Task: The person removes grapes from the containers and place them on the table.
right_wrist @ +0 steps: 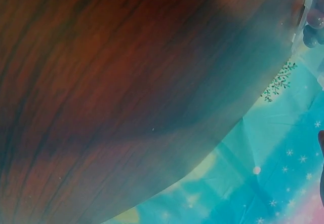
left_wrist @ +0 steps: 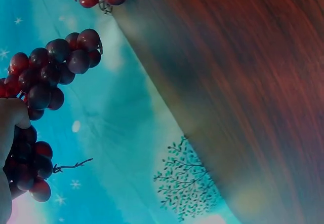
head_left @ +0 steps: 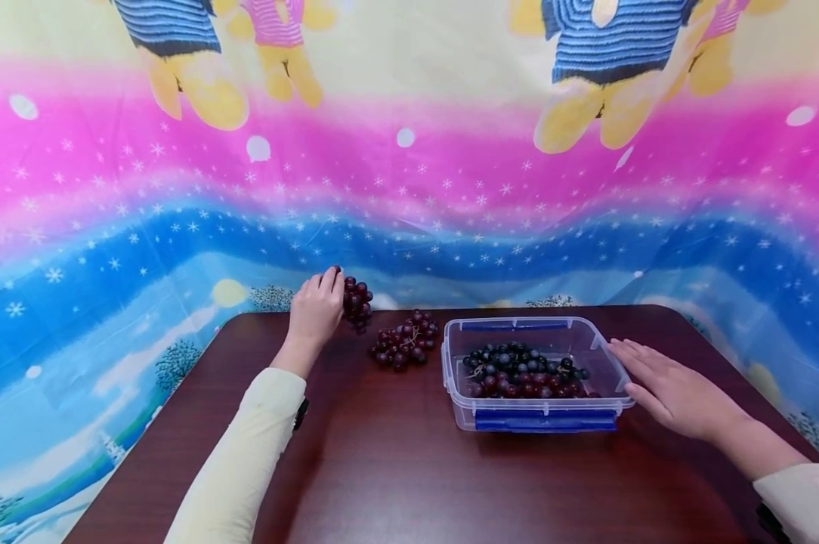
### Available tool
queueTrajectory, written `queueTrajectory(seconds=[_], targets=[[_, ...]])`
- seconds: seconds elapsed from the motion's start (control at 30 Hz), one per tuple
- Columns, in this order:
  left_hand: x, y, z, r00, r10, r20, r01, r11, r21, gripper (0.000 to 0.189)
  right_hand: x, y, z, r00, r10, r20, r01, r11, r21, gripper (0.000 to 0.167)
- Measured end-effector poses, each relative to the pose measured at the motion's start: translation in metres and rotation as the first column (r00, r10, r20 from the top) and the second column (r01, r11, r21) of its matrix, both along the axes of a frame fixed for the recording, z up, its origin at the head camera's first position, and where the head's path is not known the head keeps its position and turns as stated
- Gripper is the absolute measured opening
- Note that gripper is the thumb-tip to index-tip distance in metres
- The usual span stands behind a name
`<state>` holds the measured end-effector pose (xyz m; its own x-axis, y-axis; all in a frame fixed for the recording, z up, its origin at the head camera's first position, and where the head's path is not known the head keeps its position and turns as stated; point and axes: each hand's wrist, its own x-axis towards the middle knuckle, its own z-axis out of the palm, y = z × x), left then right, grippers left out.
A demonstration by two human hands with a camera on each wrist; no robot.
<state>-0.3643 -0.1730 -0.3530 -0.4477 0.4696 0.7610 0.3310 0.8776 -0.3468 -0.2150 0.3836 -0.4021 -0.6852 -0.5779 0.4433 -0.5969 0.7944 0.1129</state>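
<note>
My left hand [head_left: 316,308] grips a bunch of dark red grapes [head_left: 358,302] near the table's far left. In the left wrist view the held grapes [left_wrist: 48,72] stick out above and below the thumb, with a bare stem tip showing. Another bunch of red grapes [head_left: 403,344] lies on the table, just right of that hand. Farther right stands a clear plastic container [head_left: 465,412] with blue clips, holding black grapes [head_left: 511,359] and red grapes [head_left: 535,385]. My right hand [head_left: 681,389] has its fingers extended, fingertips at the container's right side.
The dark wooden table [head_left: 389,476] has rounded far corners. Behind it hangs a printed cloth [head_left: 409,189] with snowflakes and bears, close to the table's far edge.
</note>
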Motion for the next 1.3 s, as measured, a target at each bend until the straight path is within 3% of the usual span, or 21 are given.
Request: queueTrajectory(seconds=[0.47,0.7,0.8,0.9,1.03,1.3], targets=[[-0.008,-0.014,-0.026,0.992,0.094,0.087,-0.090,0.995,-0.046,0.045,-0.002,0.000,0.001,1.000,0.016,-0.009,-0.015,1.000,0.017,0.062],[-0.009,-0.018,-0.034,0.991,0.102,0.092,-0.100,0.995,-0.024,0.041,-0.002,0.001,0.001,1.000,0.020,-0.013,-0.020,1.000,0.017,0.062],[-0.009,-0.017,-0.037,0.982,0.127,0.143,-0.125,0.992,-0.017,0.040,-0.002,0.001,0.001,1.000,0.022,-0.017,-0.022,1.000,0.019,0.062],[-0.008,-0.015,-0.040,0.960,0.159,0.229,-0.160,0.987,-0.012,0.042,-0.001,0.001,0.001,1.000,0.023,-0.017,-0.022,1.000,0.019,0.062],[-0.005,-0.013,-0.041,0.918,0.199,0.342,-0.211,0.978,-0.001,0.046,-0.001,0.000,0.001,1.000,0.021,-0.015,-0.021,1.000,0.017,0.063],[-0.001,-0.014,-0.042,0.803,0.239,0.546,-0.297,0.955,0.019,0.046,-0.001,0.000,0.001,1.000,0.021,-0.016,-0.021,1.000,0.014,0.061]])
